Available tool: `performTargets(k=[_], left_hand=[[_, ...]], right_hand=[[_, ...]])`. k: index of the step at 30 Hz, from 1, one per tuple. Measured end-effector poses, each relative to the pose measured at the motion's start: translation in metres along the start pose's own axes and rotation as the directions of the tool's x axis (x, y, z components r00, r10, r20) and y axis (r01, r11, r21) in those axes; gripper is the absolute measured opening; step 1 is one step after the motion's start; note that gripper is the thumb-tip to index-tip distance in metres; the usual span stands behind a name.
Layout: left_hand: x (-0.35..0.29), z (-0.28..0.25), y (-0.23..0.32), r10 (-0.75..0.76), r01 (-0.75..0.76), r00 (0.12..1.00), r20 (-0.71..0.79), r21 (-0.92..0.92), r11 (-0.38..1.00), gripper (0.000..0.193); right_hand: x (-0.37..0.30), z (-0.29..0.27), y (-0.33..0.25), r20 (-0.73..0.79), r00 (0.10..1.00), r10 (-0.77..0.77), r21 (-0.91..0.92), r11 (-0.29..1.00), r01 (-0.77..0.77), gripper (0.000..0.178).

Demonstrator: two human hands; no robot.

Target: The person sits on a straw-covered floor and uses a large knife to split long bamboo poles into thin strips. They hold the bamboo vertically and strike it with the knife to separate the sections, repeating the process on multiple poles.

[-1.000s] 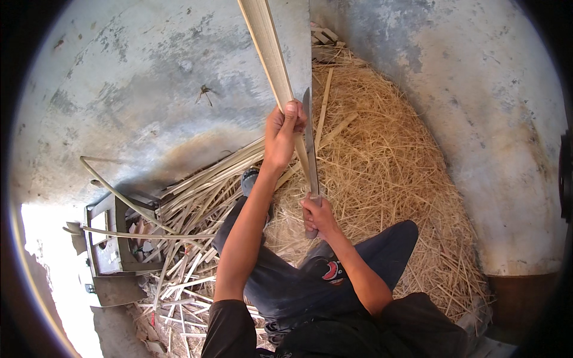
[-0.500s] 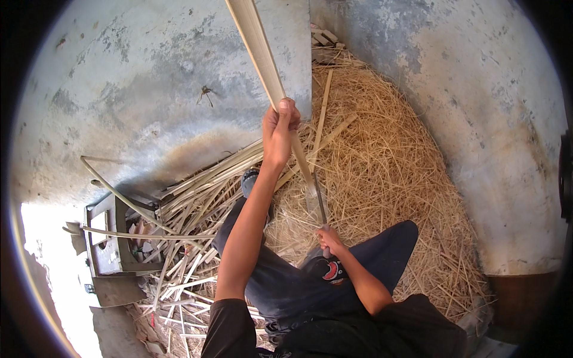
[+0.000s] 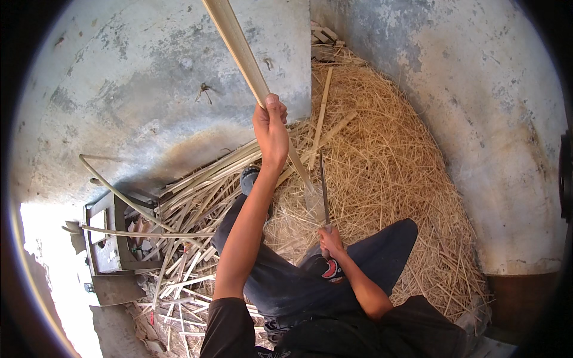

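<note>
My left hand (image 3: 272, 132) is closed around a long, pale bamboo strip (image 3: 237, 51), thumb along its upper side. The strip slants from beyond the top edge down to a light wooden block (image 3: 314, 206) between my legs, its lower end at the block's far end. In my right hand (image 3: 331, 240), near my bent right knee, is the handle of a knife (image 3: 324, 188). Its long, narrow dark blade points away from me, just right of the strip and apart from it.
A large heap of thin shavings (image 3: 382, 161) fills the floor ahead and right. Loose bamboo strips (image 3: 209, 185) pile up on the left beside a grey metal frame (image 3: 119, 238). Worn walls (image 3: 137, 71) meet in a corner ahead. My left foot (image 3: 249, 179) rests by the strips.
My left hand has shifted left with the bamboo strip. The knife blade has swung more upright, its tip reaching farther forward, and a gap now separates it from the strip.
</note>
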State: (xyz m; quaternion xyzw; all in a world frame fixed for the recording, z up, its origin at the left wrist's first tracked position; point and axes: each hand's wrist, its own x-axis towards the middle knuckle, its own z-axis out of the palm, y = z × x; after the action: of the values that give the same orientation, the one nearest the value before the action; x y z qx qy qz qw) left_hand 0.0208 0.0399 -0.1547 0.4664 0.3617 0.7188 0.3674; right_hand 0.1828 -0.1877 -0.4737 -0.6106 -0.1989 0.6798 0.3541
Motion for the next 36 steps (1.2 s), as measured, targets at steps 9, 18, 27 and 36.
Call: performTargets(k=[9,18,27,36], left_hand=[[-0.006,0.001,-0.002,0.009,-0.008,0.999,-0.052,0.026,1.0,0.033],[0.003,-0.001,-0.004,0.046,-0.031,0.982,-0.181,0.084,0.996,0.031],[0.003,-0.015,-0.003,0.05,-0.037,0.978,-0.202,0.068,0.997,0.033],[0.003,-0.02,0.0,0.064,-0.048,0.973,-0.22,0.079,0.996,0.034]], right_hand=[[0.011,-0.011,0.012,0.101,0.987,0.128,-0.019,0.992,-0.127,0.024],[0.036,-0.029,0.047,0.114,0.969,0.218,0.097,0.968,-0.23,0.026],[0.016,0.001,0.012,-0.016,0.999,-0.046,-0.024,0.999,0.046,0.015],[0.03,-0.009,0.024,0.013,1.0,-0.013,-0.176,0.984,0.015,0.017]])
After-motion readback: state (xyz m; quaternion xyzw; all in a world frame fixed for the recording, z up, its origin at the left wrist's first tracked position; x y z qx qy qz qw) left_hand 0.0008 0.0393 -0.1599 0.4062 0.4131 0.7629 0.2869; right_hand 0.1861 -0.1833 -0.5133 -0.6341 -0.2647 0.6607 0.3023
